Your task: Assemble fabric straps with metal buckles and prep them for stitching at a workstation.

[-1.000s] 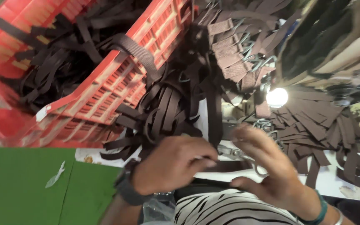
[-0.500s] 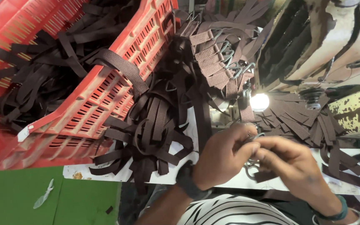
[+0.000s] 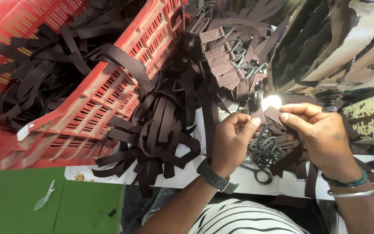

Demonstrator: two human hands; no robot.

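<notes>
My left hand (image 3: 232, 141) pinches a short brown webbing strap (image 3: 258, 115) between thumb and fingers. My right hand (image 3: 319, 130) pinches the other end of a short brown strap piece (image 3: 274, 114) right beside it. Both hands meet under a small bright lamp (image 3: 272, 102). Below them lies a pile of dark metal triangle rings (image 3: 265, 147). A row of sewn brown straps with metal rings (image 3: 228, 60) hangs just above the hands.
A red plastic crate (image 3: 122, 86) full of dark straps tilts at the left. A heap of loose dark straps (image 3: 161, 130) covers the white table (image 3: 182, 173). A worn sewing machine (image 3: 338, 47) stands at the right. Scissors (image 3: 262, 174) lie by the table edge. Green floor (image 3: 22, 203) shows lower left.
Both hands have risen from near my body toward the lamp and now pinch short strap pieces. The view has shifted so the crate fills more of the left.
</notes>
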